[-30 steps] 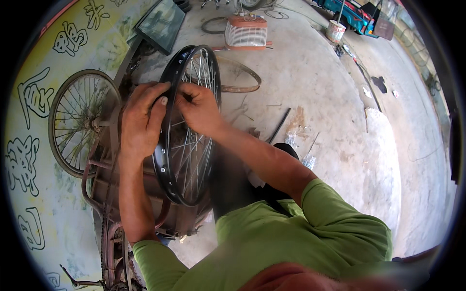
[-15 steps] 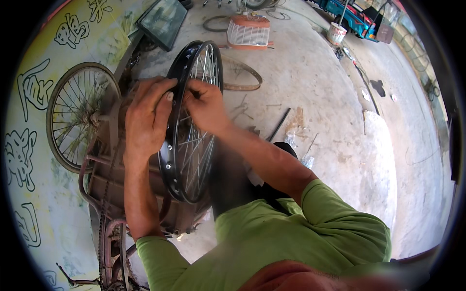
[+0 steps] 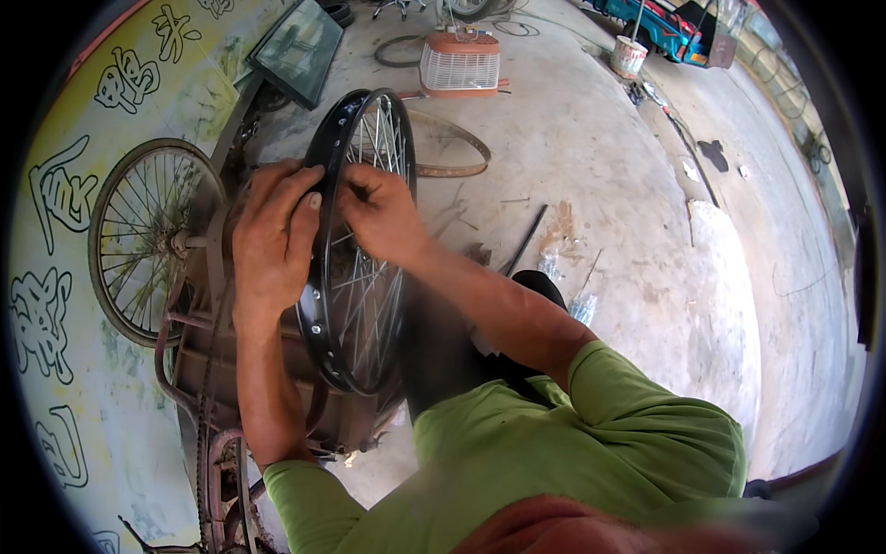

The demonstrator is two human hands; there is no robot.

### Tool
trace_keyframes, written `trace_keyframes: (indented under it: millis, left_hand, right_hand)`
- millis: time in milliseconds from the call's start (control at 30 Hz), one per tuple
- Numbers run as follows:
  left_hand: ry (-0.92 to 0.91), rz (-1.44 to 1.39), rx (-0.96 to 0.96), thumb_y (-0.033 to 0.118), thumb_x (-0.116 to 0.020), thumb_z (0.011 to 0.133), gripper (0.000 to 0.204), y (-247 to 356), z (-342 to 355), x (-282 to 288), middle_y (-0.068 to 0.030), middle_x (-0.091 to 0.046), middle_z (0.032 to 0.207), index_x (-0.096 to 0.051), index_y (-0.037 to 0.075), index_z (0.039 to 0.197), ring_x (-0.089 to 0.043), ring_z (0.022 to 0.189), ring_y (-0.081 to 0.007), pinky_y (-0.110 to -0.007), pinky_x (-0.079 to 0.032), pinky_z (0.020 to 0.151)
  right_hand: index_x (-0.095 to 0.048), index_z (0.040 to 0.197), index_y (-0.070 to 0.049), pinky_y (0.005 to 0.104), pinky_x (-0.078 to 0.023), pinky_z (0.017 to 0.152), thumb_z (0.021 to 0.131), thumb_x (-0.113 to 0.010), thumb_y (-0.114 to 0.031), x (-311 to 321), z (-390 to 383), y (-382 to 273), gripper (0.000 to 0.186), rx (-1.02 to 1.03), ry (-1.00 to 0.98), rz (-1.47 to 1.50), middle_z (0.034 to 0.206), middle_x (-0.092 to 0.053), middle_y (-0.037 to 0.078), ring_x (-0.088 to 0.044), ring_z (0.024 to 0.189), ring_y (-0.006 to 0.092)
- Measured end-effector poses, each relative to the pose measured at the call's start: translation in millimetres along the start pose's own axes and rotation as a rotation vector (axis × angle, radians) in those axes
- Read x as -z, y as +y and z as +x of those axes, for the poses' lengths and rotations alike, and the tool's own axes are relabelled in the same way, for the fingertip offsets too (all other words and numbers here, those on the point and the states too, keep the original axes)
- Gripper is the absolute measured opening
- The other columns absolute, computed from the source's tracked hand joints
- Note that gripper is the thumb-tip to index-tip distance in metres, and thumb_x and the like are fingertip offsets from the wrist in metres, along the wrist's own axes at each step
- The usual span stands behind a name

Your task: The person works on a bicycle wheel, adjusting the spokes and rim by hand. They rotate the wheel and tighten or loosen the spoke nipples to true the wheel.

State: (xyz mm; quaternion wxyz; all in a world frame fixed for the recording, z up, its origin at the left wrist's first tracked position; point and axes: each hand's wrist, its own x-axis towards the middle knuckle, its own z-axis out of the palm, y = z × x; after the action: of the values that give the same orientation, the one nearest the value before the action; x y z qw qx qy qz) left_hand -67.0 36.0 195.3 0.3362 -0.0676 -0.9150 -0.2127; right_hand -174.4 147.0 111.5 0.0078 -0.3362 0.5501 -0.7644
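A black bicycle wheel rim (image 3: 320, 323) stands upright before me, laced with thin silver spokes (image 3: 374, 309). Silver nipples dot its outer face. My left hand (image 3: 274, 235) lies against the outer left side of the rim, thumb and fingers closed on it near the upper part. On the inner side, my right hand (image 3: 380, 210) is closed in a pinch around a spoke end close to the rim. The rim and curled fingers partly hide its fingertips. The wheel's lower part is over a rusty brown frame (image 3: 212, 360).
An old spoked wheel (image 3: 152, 235) stands at the left beside a painted board (image 3: 74, 305). Beyond lie a bare rim (image 3: 461, 168), an orange and white crate (image 3: 460, 69) and a glass panel (image 3: 300, 51). A black rod (image 3: 526, 240) and plastic bags (image 3: 583, 309) lie on the floor.
The whole view has shifted slightly, so the wheel appears lower and a little left. Both hands keep their places on the rim, with only a slight shift of the right fingers.
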Motion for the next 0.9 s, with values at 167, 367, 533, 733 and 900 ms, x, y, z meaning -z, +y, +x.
trace_keyframes:
  millis: [167, 367, 533, 733, 900]
  left_hand:
    - [-0.009, 0.029, 0.0, 0.013, -0.059, 0.099, 0.027, -0.6, -0.4, 0.3, -0.0163, -0.064, 0.122, -0.069, 0.003, 0.123, -0.065, 0.111, -0.035, -0.04, -0.051, 0.095]
    - [0.036, -0.017, -0.019, 0.013, -0.058, 0.1, 0.029, 0.7, -2.0, -1.8, -0.0175, -0.063, 0.125, -0.069, 0.004, 0.125, -0.063, 0.116, -0.0357, -0.041, -0.05, 0.098]
    - [0.012, -0.036, -0.003, 0.011, -0.058, 0.098, 0.03, -0.8, -4.6, 0.3, -0.0183, -0.062, 0.126, -0.07, 0.004, 0.125, -0.062, 0.118, -0.0356, -0.041, -0.048, 0.101]
    - [0.009, -0.049, 0.003, 0.015, -0.061, 0.095, 0.034, -9.7, -1.4, -2.5, -0.021, -0.061, 0.129, -0.068, 0.008, 0.127, -0.061, 0.121, -0.0408, -0.043, -0.049, 0.102]
    - [0.048, -0.148, 0.06, 0.012, -0.059, 0.096, 0.029, -9.2, -5.4, 0.8, -0.0193, -0.062, 0.125, -0.07, 0.002, 0.121, -0.061, 0.118, -0.0359, -0.04, -0.048, 0.102]
  right_hand:
    - [-0.064, 0.086, 0.002, 0.0332, -0.05, 0.064, 0.09, -0.066, -0.004, -1.1, -1.2, 1.5, 0.007, -0.043, 0.026, -0.015, 0.072, -0.065, 0.011, -0.061, 0.068, 0.0143]
    - [-0.065, 0.091, -0.001, 0.0288, -0.049, 0.065, 0.094, -0.063, -0.004, -2.0, -3.9, 5.4, 0.005, -0.022, 0.035, -0.061, 0.076, -0.063, 0.004, -0.058, 0.072, 0.0084]
    - [-0.068, 0.098, 0.0, 0.0314, -0.05, 0.067, 0.093, -0.061, -0.004, 3.9, -5.1, 1.7, 0.009, -0.034, -0.066, -0.097, 0.08, -0.067, 0.008, -0.062, 0.074, 0.012]
    - [-0.064, 0.09, 0.0, 0.0333, -0.048, 0.063, 0.093, -0.061, -0.004, 5.1, 0.3, 17.1, 0.006, 0.076, 0.057, -0.15, 0.073, -0.061, 0.012, -0.059, 0.067, 0.017]
    - [-0.065, 0.094, -0.001, 0.0307, -0.047, 0.063, 0.097, -0.058, -0.004, -3.9, -0.1, 9.0, 0.008, -0.016, 0.017, -0.002, 0.073, -0.061, 0.008, -0.057, 0.069, 0.0118]
